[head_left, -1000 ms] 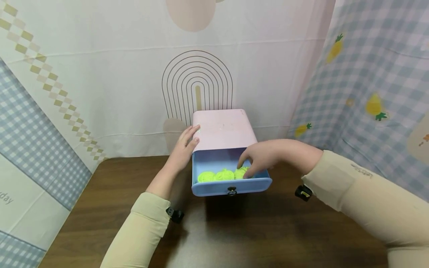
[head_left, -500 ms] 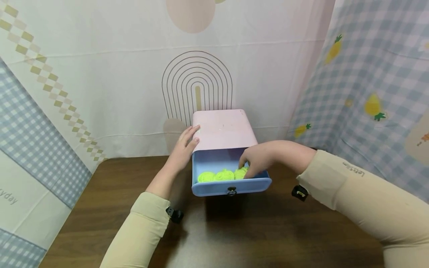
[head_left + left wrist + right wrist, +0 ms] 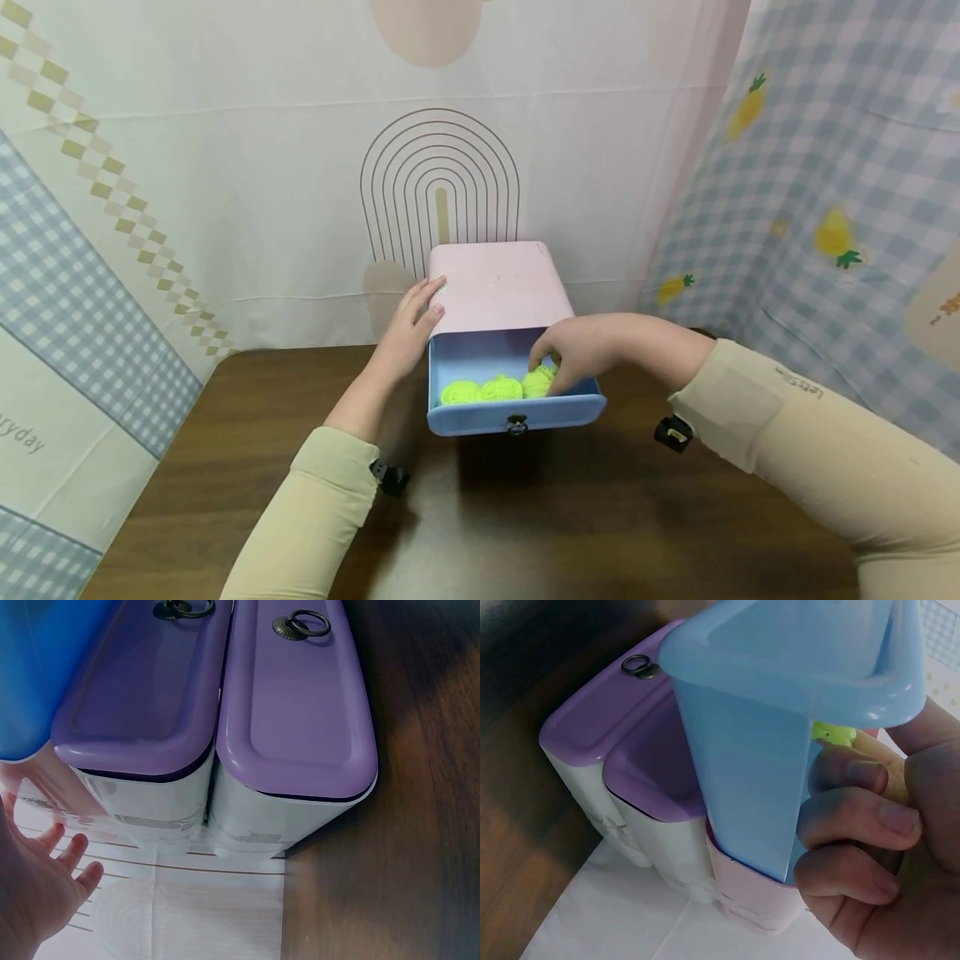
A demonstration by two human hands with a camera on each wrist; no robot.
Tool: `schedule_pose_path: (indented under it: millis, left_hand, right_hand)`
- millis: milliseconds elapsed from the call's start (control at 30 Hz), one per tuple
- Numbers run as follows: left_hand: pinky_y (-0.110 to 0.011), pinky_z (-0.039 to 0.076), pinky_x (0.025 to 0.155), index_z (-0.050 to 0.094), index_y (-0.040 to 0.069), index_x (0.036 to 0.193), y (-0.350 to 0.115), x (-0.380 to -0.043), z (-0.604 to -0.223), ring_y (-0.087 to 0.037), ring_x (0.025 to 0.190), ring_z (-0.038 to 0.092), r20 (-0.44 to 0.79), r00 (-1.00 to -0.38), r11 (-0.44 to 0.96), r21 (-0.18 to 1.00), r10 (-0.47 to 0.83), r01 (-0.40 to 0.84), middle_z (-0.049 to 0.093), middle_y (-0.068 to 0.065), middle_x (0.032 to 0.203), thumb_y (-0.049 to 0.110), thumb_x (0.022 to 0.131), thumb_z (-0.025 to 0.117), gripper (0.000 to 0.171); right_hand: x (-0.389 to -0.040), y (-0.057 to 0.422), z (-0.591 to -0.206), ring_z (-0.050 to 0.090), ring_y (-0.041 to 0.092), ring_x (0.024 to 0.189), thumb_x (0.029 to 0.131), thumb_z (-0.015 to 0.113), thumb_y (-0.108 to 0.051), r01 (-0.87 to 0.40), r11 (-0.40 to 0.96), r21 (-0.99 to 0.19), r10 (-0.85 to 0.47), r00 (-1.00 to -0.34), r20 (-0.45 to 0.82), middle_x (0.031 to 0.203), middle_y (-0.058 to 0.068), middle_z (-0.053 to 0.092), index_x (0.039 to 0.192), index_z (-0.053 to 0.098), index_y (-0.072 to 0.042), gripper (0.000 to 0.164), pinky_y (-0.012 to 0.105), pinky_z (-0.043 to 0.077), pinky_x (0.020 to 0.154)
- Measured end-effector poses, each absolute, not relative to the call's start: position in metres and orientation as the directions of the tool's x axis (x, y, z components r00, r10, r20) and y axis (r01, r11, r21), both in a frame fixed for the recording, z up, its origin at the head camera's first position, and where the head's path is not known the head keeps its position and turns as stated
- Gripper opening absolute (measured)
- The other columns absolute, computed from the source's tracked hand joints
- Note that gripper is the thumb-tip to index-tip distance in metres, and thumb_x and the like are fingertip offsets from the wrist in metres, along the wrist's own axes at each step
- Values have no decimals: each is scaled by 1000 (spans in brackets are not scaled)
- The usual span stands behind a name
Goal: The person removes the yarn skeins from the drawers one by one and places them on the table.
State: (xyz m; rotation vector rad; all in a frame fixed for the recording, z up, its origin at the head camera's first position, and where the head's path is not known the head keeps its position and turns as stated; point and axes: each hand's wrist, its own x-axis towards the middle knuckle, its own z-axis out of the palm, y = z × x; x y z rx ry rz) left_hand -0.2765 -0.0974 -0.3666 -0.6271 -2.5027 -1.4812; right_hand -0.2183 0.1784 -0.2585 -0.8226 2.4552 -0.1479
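Note:
A blue drawer is pulled out of a pink-topped box. Inside, near its front wall, three neon yellow-green balls of yarn sit in a row: left ball, middle ball and right ball. My right hand reaches in over the drawer's right side and pinches the right ball between thumb and fingers. In the right wrist view, some fingers are curled by the blue side wall, with a bit of yellow-green behind them. My left hand rests with extended fingers on the box's upper left edge.
Beneath the blue drawer are shut purple drawers with metal ring pulls. The unit stands on a dark wooden table, against a white patterned cloth. A metal ring pull hangs on the blue drawer's front.
My right hand's fingers have closed in on the right yarn ball, which now shows more between them. The left hand stays on the box.

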Motion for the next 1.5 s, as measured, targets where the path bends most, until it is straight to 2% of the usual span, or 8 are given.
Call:
schedule_pose_path:
  millis: [500, 600, 733, 867, 1000, 1200, 1500]
  left_hand:
    - [-65, 21, 111, 39, 33, 153, -99, -278, -368, -37, 147, 20, 357, -895, 401, 803, 268, 440, 19, -11, 163, 55, 101, 39, 56]
    - [-65, 21, 111, 39, 33, 152, -99, -278, -368, -37, 147, 20, 355, -896, 398, 806, 267, 438, 19, -11, 163, 55, 101, 39, 56]
    - [-66, 21, 111, 39, 33, 153, -98, -277, -367, -38, 147, 20, 353, -895, 396, 807, 272, 438, 19, -11, 163, 56, 101, 39, 56]
    - [-66, 21, 111, 39, 34, 153, -98, -277, -367, -38, 147, 20, 355, -893, 393, 807, 275, 442, 18, -11, 163, 56, 101, 39, 56]
    - [-66, 22, 111, 39, 35, 152, -98, -277, -368, -37, 147, 20, 354, -894, 395, 806, 274, 440, 18, -11, 163, 57, 101, 39, 56]
    - [-66, 22, 111, 39, 32, 153, -97, -276, -367, -38, 147, 21, 355, -894, 389, 809, 273, 440, 19, -11, 163, 54, 101, 40, 56]
    - [-65, 21, 112, 38, 32, 153, -97, -275, -367, -36, 148, 19, 350, -896, 398, 807, 273, 436, 18, -12, 163, 54, 102, 39, 56]
  right_hand:
    - [-220, 191, -245, 56, 16, 98, 81, 80, -43, -469, 822, -323, -566, -732, -379, 116, -7, 63, 128, 65, -21, 54, 38, 49, 86]
    - [-219, 198, -241, 54, 17, 88, 81, 81, -44, -458, 821, -340, -563, -748, -352, 104, -4, 64, 128, 65, -20, 55, 35, 48, 76]
    - [-217, 211, -237, 49, 17, 72, 80, 81, -44, -447, 813, -373, -564, -762, -317, 81, 1, 57, 127, 65, -18, 56, 33, 43, 63]
    - [-214, 225, -232, 45, 16, 63, 80, 81, -41, -437, 798, -414, -566, -779, -269, 70, 0, 50, 124, 66, -19, 51, 32, 41, 59]
    - [-211, 239, -228, 45, 16, 64, 80, 82, -42, -423, 791, -442, -555, -801, -225, 70, 0, 50, 122, 66, -22, 49, 31, 41, 59]
    - [-206, 261, -227, 50, 18, 71, 77, 83, -46, -374, 797, -474, -510, -838, -195, 79, 2, 57, 119, 66, -23, 51, 31, 44, 61]
    - [-205, 296, -254, 45, 13, 63, 80, 82, -38, -324, 764, -558, -493, -852, -180, 74, 2, 51, 120, 67, -16, 48, 27, 41, 56]
